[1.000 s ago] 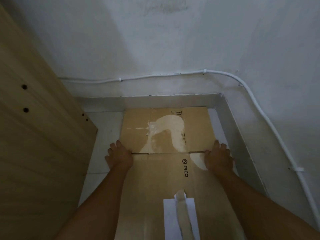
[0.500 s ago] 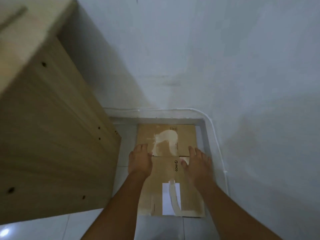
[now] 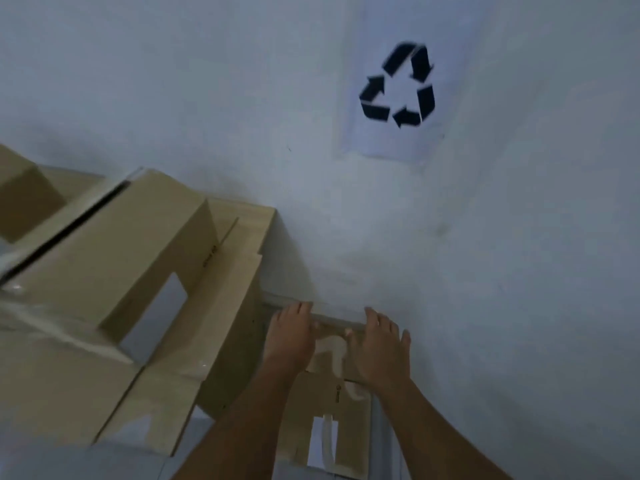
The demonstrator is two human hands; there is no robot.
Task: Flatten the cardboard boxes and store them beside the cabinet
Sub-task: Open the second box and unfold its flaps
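Although one box has been brought down flat, the task is judged to be only partly done. The flattened cardboard (image 3: 332,410) lies on the floor (image 3: 204,427) in the narrow gap between the cabinet (image 3: 252,220) and the wall (image 3: 207,98), with its far end close against the foot of the wall. That is where it is meant to be stored. It is pressed down by both hands: the left hand (image 3: 289,336) and the right hand (image 3: 377,348) are laid palm-down on its far part, fingers straight and spread, set apart from each other with a pale smear on the board showing between them. Nothing is gripped by either.

What is left can be read on the left of the view. A large box (image 3: 104,251) and a smaller box (image 3: 24,195) beyond it have not yet been flattened. They appear to sit on the cabinet top, though the blur makes their footing hard to judge, and open flaps hang out over the cabinet's edge towards the gap.

A white label (image 3: 322,441) with a strip of tape is seen on the near part of the flat board. A recycling sign (image 3: 398,88) is fixed to the wall above. The gap is tight — barely wider than the board — so later pieces are likely to be hindered by the overhanging flaps.
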